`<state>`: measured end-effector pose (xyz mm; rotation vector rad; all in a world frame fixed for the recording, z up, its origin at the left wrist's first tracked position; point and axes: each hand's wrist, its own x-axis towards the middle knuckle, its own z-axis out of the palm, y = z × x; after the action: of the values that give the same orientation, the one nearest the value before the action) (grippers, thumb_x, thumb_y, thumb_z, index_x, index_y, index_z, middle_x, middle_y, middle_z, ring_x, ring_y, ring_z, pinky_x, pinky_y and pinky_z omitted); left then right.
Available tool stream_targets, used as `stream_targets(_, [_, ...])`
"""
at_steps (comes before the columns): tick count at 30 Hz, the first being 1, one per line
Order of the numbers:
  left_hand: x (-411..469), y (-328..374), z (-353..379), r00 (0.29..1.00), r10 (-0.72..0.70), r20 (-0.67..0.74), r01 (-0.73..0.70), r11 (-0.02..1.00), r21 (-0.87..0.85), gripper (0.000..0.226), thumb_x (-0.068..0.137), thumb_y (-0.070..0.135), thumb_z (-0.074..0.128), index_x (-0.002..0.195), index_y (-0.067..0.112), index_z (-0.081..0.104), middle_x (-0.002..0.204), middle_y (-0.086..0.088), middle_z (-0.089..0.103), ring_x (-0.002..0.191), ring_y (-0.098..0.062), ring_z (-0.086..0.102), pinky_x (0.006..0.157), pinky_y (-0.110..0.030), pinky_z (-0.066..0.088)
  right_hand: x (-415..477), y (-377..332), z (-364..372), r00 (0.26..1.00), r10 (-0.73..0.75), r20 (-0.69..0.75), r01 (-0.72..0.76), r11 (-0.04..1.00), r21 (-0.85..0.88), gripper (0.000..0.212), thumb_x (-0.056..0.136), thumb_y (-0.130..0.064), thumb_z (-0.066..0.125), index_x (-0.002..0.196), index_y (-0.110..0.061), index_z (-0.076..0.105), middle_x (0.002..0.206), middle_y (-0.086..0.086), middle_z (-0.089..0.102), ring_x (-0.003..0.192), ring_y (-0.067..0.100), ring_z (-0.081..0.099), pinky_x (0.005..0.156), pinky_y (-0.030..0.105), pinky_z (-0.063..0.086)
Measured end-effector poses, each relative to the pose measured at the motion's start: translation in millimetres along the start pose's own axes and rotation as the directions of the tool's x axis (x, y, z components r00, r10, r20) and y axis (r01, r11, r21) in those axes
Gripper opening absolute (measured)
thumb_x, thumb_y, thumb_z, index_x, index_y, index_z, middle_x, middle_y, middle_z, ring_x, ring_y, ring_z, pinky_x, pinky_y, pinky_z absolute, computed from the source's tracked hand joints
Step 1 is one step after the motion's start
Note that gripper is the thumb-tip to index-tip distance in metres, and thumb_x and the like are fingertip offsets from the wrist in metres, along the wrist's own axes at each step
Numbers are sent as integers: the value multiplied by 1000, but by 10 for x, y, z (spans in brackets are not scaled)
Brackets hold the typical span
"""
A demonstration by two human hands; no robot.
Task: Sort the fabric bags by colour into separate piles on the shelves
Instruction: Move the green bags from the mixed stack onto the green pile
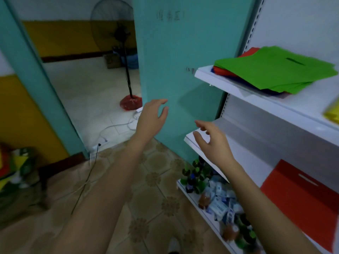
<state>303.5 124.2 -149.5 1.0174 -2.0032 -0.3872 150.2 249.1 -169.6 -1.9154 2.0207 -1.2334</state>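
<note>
- Presently, head view: left hand and right hand at frame centre, fingers spread, holding nothing.
- Green bag tops a mixed pile on upper shelf, upper right.
- Red bag lies on middle shelf, lower right.

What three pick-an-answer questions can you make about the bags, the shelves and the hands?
1. Where does the green bag lie? A: on the floor. B: on top of the pile on the top shelf. C: in a hand.
2. What colour is the lone bag on the middle shelf? A: red. B: blue. C: white.
3. What do the left hand and right hand hold? A: a bottle. B: a bag. C: nothing.
Answers: 1 B, it tops that pile. 2 A, it is plainly red. 3 C, the fingers are spread and empty.
</note>
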Motion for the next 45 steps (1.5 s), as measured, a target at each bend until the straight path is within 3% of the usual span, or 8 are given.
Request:
stream_targets(10, [1760, -168, 399, 979, 202, -21, -203, 978, -53, 30, 92, 14, 51, 119, 3, 58, 115, -14, 61, 102, -27, 56, 87, -26, 38, 1990, 79, -305, 936, -49, -348, 71, 996, 49, 37, 86, -21, 53, 119, -5, 58, 109, 8, 62, 89, 13, 53, 84, 25, 42])
stream_targets(14, [2364, 5, 754, 942, 335, 34, -326, 933, -155, 31, 89, 16, 51, 114, 0, 61, 108, -17, 62, 95, -26, 58, 80, -17, 34, 2408, 230, -758, 869, 12, -495, -41, 998, -48, 34, 87, -18, 55, 118, -7, 58, 108, 9, 62, 88, 13, 55, 78, 18, 41])
stream_targets(18, [2844, 354, 1174, 877, 472, 92, -431, 855, -289, 28, 89, 11, 54, 114, 2, 61, 110, -16, 61, 97, -26, 57, 83, -22, 37, 2417, 429, -1161, 774, 104, -625, -240, 961, -138, 30, 88, -15, 57, 117, -7, 58, 109, 11, 63, 87, 14, 54, 80, 20, 40])
stream_targets(24, [3235, 955, 1722, 684, 660, 311, -554, 747, -368, 30, 89, 12, 56, 117, 2, 60, 118, -16, 62, 109, -26, 56, 91, -24, 35, 2000, 682, -1441, 509, 377, -774, -728, 668, -154, 40, 88, -22, 59, 124, -4, 53, 117, 16, 60, 108, 29, 55, 88, 29, 35])
stream_targets(29, [3369, 1161, 2119, 566, 610, 554, -551, 780, -297, 39, 94, 21, 50, 124, -4, 52, 127, -22, 54, 118, -33, 50, 98, -35, 39, 1871, 810, -1380, 303, 601, -740, -937, 331, -115, 61, 86, -43, 59, 127, 0, 46, 129, 21, 51, 121, 35, 45, 98, 38, 36])
stream_targets(31, [3333, 1142, 2202, 555, 569, 607, -532, 804, -266, 43, 94, 27, 49, 122, -5, 53, 124, -25, 55, 115, -35, 51, 96, -38, 42, 1859, 852, -1327, 237, 674, -700, -959, 276, -59, 65, 84, -48, 60, 126, 0, 46, 128, 20, 52, 119, 35, 46, 98, 40, 38])
stream_targets(35, [3278, 1081, 2299, 606, 524, 599, -487, 839, -242, 47, 93, 35, 50, 119, -3, 53, 126, -23, 52, 122, -37, 42, 99, -41, 38, 1855, 903, -1221, 188, 646, -740, -963, 270, -8, 65, 83, -48, 62, 127, -3, 46, 129, 19, 51, 120, 35, 46, 98, 39, 38])
stream_targets(45, [3305, 1167, 2295, 552, 539, 636, -543, 811, -216, 41, 95, 33, 47, 118, -1, 50, 121, -22, 55, 119, -33, 45, 108, -40, 29, 1855, 856, -952, 195, 515, -835, -965, 255, -68, 53, 90, -43, 53, 131, -10, 45, 135, 13, 44, 120, 35, 41, 94, 39, 37])
